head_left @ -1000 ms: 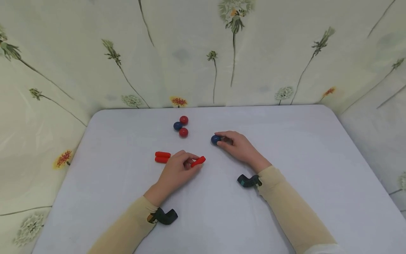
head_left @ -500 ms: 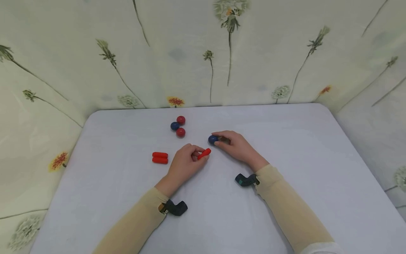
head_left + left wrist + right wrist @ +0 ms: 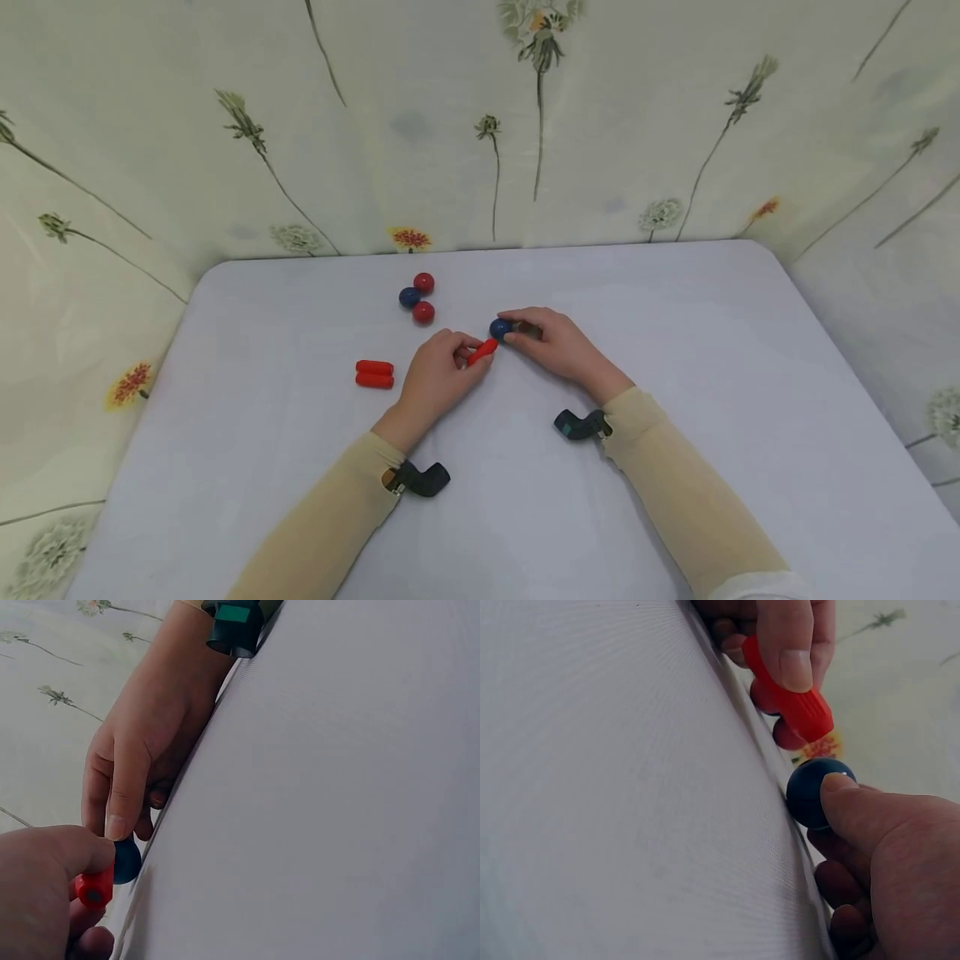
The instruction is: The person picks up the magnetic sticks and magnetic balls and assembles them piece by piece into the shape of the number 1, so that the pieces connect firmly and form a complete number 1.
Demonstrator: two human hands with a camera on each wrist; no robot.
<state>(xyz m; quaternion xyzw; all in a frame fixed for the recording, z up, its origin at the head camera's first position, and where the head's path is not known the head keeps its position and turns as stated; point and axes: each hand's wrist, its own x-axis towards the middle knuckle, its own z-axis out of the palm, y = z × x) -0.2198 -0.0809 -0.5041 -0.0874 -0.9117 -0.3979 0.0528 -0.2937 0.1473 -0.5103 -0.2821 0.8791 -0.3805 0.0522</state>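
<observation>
Between thumb and fingers, my left hand (image 3: 437, 377) pinches a short red rod (image 3: 482, 352) slanting up toward the right. A dark round spot shows on the rod's near end (image 3: 93, 894) in the left wrist view. My right hand (image 3: 561, 343) holds a glossy blue ball (image 3: 498, 329) by thumb and fingertips, close over the white table. The rod's far tip points at the ball; a narrow gap separates them in the right wrist view, where the ball (image 3: 807, 795) sits just below the rod (image 3: 789, 697).
Two more red rods (image 3: 374, 374) lie side by side left of my left hand. Farther back, a red ball (image 3: 423, 283), another blue ball (image 3: 409, 297) and a second red ball (image 3: 423, 313) cluster together. Flower-printed cloth (image 3: 337, 167) hangs behind the white table (image 3: 660, 292).
My left hand has carried its red rod up and to the right, away from the two lying rods and close to the blue ball. My right hand stays nearly still with the ball.
</observation>
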